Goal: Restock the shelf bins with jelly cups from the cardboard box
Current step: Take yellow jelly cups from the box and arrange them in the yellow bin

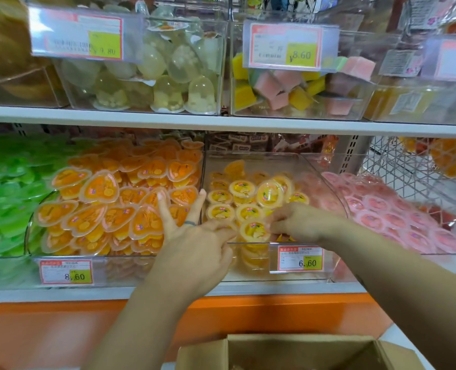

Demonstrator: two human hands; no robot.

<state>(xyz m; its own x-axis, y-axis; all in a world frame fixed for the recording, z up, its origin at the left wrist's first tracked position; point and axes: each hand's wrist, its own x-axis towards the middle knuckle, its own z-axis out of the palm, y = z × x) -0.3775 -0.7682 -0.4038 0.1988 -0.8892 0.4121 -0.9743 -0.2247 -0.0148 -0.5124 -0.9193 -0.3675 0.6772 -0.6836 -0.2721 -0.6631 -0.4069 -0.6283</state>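
A round yellow jelly cup [254, 231] lies at the front of the clear middle bin [312, 166], on top of several more yellow cups [242, 188]. My left hand [194, 252] pinches the cup's left rim with thumb and forefinger, while two other fingers point up over the edge of the orange bin. My right hand [299, 220] pinches the cup's right rim with curled fingers. The open cardboard box [296, 345] sits below at the bottom edge; its inside is mostly out of view.
Left of the middle bin is a heaped bin of orange heart-shaped cups [101, 209], then green cups [5, 198]. Pink cups [397, 217] fill the bin on the right. Price tags [300, 259] hang on the bin fronts. An upper shelf [221, 121] carries more clear bins.
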